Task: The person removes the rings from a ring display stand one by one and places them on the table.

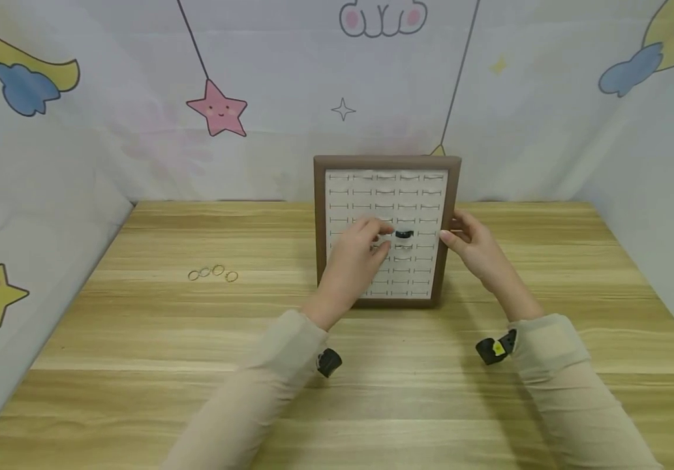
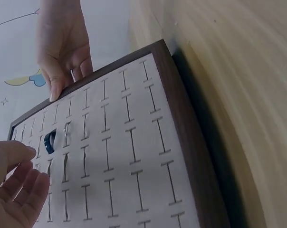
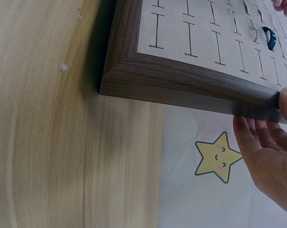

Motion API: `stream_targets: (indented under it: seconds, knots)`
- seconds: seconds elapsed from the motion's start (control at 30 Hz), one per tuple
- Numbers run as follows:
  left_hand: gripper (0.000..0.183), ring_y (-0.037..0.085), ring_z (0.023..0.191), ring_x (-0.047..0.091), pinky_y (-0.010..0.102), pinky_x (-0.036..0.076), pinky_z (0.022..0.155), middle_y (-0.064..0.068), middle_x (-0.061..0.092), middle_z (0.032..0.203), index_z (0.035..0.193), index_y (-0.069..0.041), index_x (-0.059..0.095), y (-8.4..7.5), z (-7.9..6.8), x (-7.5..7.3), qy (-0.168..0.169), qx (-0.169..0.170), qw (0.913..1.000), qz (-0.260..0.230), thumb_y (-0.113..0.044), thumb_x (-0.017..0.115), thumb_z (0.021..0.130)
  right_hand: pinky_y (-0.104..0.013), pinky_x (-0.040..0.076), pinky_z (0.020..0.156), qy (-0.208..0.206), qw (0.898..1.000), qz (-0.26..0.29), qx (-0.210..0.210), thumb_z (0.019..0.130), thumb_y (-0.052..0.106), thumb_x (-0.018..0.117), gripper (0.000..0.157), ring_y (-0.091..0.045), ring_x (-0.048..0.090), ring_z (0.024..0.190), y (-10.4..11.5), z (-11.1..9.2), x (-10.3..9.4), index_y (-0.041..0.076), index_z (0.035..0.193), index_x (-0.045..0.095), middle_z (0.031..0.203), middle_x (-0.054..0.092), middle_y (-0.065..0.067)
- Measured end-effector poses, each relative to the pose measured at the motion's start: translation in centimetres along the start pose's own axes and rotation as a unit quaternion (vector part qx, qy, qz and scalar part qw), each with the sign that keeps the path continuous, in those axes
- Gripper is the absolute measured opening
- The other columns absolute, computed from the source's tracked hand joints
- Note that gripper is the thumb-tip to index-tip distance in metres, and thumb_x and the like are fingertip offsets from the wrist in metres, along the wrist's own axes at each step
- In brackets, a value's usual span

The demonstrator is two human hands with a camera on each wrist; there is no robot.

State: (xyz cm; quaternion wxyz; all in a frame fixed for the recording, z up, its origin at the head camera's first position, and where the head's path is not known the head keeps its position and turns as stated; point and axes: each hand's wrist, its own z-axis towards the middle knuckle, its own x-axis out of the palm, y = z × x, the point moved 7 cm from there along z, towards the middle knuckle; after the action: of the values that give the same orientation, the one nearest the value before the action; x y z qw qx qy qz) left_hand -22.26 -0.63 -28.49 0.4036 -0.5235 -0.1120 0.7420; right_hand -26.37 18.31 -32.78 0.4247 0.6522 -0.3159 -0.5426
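A ring display board (image 1: 387, 162) with a brown frame and a pale slotted panel stands upright on the table. One dark, shiny ring (image 2: 49, 141) sits in a slot near the middle, and a thin silver ring (image 2: 66, 134) is in the adjoining slot. My left hand (image 1: 353, 260) is in front of the panel, fingertips close beside the dark ring, thumb and fingers apart with nothing between them. With my right hand (image 1: 479, 253) I grip the board's right edge, thumb on the front and fingers behind. The left hand covers part of the panel in the head view.
Several thin rings (image 1: 212, 271) lie in a loose row on the wooden table (image 1: 137, 365), left of the board. A cloth backdrop (image 1: 290, 85) with printed stars and clouds hangs behind the table. Each sleeve carries a small black wrist camera (image 1: 329, 363).
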Motion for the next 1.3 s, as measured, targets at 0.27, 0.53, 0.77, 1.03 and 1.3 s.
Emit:
stream_targets:
  seconds: [0.27,0.53,0.77,1.03,1.3]
  knots:
    - [0.018,0.017,0.101,0.064,0.020,0.054,0.088,0.006,0.066,0.110,0.109,-0.005,0.065,-0.1,0.8,2.3,0.012,-0.018,0.9993,-0.030,-0.005,0.060,0.092,-0.054,0.030,0.115,-0.003,1.000,0.000,-0.004,0.102,0.018,0.043,0.059,-0.042,0.034,0.138,0.0,-0.1,0.0,-0.003,0.150,0.016,0.147,0.033,-0.029]
    - [0.019,0.017,0.102,0.063,0.021,0.054,0.089,0.004,0.066,0.111,0.109,-0.007,0.066,-0.7,1.0,2.7,-0.013,0.019,0.9991,0.037,-0.004,0.062,0.091,-0.054,0.029,0.116,-0.005,1.000,0.003,0.000,0.102,0.018,0.045,0.063,-0.043,0.032,0.139,-0.1,-0.1,-0.1,-0.004,0.151,0.012,0.148,0.031,-0.030]
    - [0.015,0.016,0.101,0.064,0.021,0.055,0.089,0.003,0.066,0.107,0.106,-0.010,0.068,-1.3,1.0,2.8,-0.041,0.040,0.9920,0.112,-0.009,0.062,0.092,-0.054,0.033,0.113,-0.008,1.000,-0.012,-0.008,0.102,0.020,0.044,0.060,-0.042,0.037,0.136,-0.1,-0.1,-0.2,-0.002,0.150,0.016,0.147,0.034,-0.029]
    - [0.015,0.015,0.100,0.063,0.020,0.055,0.085,0.001,0.066,0.106,0.104,-0.011,0.069,-0.9,0.9,2.8,-0.030,0.016,0.9940,0.104,-0.008,0.061,0.092,-0.053,0.034,0.113,-0.007,1.000,-0.010,-0.014,0.102,0.020,0.043,0.058,-0.041,0.038,0.135,0.1,-0.1,0.1,-0.003,0.150,0.018,0.146,0.035,-0.029]
    - [0.015,0.013,0.097,0.062,0.017,0.054,0.082,0.000,0.065,0.109,0.104,-0.012,0.068,-0.1,0.9,2.7,-0.001,-0.015,0.9987,0.048,-0.008,0.062,0.091,-0.053,0.034,0.113,-0.008,1.000,-0.007,-0.016,0.102,0.020,0.043,0.058,-0.041,0.038,0.135,0.0,0.0,0.2,-0.002,0.150,0.018,0.146,0.036,-0.028]
